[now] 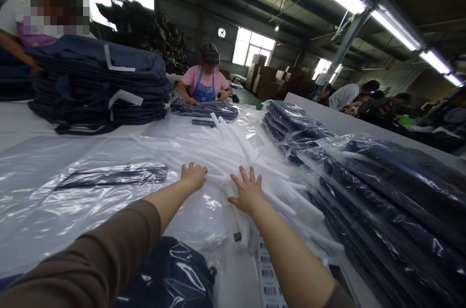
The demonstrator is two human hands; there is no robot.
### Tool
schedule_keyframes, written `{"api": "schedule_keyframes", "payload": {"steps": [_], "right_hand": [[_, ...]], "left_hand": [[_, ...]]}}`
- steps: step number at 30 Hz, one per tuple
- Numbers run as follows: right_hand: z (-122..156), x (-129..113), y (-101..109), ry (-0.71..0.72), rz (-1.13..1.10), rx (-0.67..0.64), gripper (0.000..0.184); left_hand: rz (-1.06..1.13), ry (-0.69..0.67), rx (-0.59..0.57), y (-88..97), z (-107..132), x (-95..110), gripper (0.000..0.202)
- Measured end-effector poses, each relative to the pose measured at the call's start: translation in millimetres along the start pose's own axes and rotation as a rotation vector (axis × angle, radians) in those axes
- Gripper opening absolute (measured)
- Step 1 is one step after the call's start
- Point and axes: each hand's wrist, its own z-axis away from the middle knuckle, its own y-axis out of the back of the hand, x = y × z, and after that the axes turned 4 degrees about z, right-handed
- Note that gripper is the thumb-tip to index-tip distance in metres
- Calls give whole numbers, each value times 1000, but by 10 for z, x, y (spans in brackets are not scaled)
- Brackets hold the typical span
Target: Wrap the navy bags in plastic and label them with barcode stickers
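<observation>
My left hand (193, 175) reaches forward with its fingers curled down onto a pile of white backing strips (225, 150) peeled from bag seals; what it grips, if anything, is hidden. My right hand (248, 192) lies flat beside it, fingers spread, pressing on the same strips. Clear plastic bags (73, 191) are spread under and to the left of both hands. A bagged navy garment (171, 274) lies close to me, below my left forearm.
Bagged navy garments (393, 201) are stacked along the right. A tall stack of unbagged navy garments (102, 84) stands at back left, beside a person's arm. A person in pink with a blue apron (204, 82) works opposite. Barcode labels (267, 274) lie near my right forearm.
</observation>
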Motion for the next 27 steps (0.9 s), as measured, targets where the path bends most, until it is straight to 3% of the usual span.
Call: {"api": "schedule_keyframes", "payload": {"steps": [5,8,10,13,16,17,19,21,22,24,27], "right_hand": [[-117,61,-95,-126,36,-37,83],[-152,92,-145,-145,57,-32,83],[-181,118,-193,-150,72,-30,83],[-223,194,-234,-199,102,-43,81],[-202,218,-98,-276,101,-91,77],[-160,172,6,-279,104,-47,75],[-1,-45,288,-217,119,198,74],[263,-415,609,-42,111,522,77],[427,-629,759,80,85,621,79],[800,-1022,1000,332,-8,596,71],[1417,-1310,1164,499,-205,200,31]], "left_hand": [[-144,-256,-238,112,-83,-191,32],[-188,-302,-273,368,-88,-282,28],[-229,-288,-218,649,-100,-430,27],[-302,-196,-110,1201,-77,-816,28],[-350,-59,2,1785,129,-1249,29],[-356,-29,37,1946,261,-1352,31],[-363,-24,90,2171,636,-1431,37],[-359,-142,87,2256,1147,-1325,38],[-332,-234,70,2260,1440,-1217,37],[-208,-393,33,2244,2063,-952,37],[48,-353,1,2309,2989,-672,37]]}}
